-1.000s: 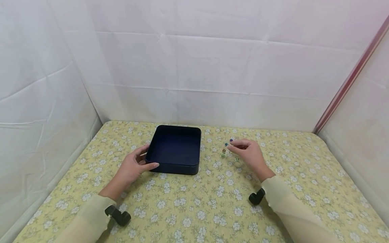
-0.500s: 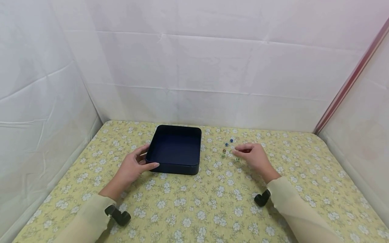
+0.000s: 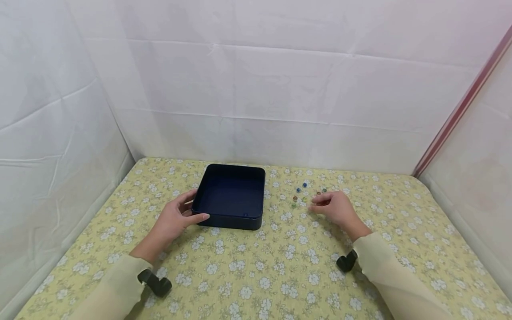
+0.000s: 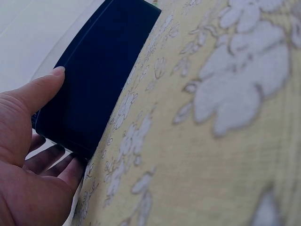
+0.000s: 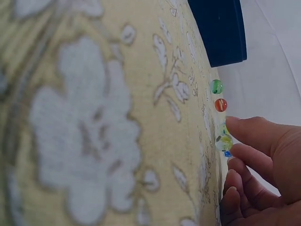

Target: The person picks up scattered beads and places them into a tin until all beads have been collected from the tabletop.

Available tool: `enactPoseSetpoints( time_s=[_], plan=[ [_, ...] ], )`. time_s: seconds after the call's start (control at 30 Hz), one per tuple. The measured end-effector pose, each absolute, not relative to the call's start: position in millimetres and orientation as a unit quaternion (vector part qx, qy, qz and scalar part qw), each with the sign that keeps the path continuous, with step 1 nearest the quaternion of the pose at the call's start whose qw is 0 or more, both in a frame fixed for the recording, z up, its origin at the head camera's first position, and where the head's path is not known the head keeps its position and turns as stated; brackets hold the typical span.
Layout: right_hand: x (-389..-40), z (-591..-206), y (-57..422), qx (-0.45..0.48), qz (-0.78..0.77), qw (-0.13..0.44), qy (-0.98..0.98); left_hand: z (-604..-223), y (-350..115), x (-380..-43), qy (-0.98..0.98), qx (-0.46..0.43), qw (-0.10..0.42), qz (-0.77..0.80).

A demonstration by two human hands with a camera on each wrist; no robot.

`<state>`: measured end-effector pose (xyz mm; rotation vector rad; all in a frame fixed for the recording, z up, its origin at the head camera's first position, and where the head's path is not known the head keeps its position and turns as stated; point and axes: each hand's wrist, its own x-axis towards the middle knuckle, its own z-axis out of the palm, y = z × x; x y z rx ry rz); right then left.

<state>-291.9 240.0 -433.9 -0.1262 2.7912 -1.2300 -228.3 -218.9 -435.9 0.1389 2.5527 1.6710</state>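
My left hand (image 3: 176,218) holds a dark blue open box (image 3: 224,222) at its near left corner. In the left wrist view, the thumb (image 4: 44,87) lies on the wall and the other fingers reach beneath the corner. A tiny round spot (image 3: 246,215) shows just inside the box's near wall. My right hand (image 3: 336,209) is low over the table among several glass marbles. Its thumb and forefinger are apart, with a clear yellowish marble (image 5: 224,142) right at the forefinger's tip. A red marble (image 5: 221,104) and a green marble (image 5: 216,86) lie beyond.
Two blue marbles (image 3: 305,185) lie farther back, with a yellow marble (image 3: 304,199) in front of them. Another red marble (image 3: 318,193) and a dark green marble (image 3: 324,190) sit just behind the right hand. White cloth walls (image 3: 256,89) surround the flowered table (image 3: 256,275).
My right hand has drawn back from the blue marbles toward the nearer ones, uncovering marbles behind it. A small spot now shows in the box. My left hand stays put.
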Motion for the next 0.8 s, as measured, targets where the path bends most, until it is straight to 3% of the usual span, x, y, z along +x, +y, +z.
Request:
enactPoseSetpoints(
  time_s=[0.8],
  plan=[
    [-287.0, -428.5, 239.1, -0.048, -0.357, 0.048, 0.932, -432.1, -218.1, -227.6, 0.827, 0.05, 0.051, 0.557]
  ],
)
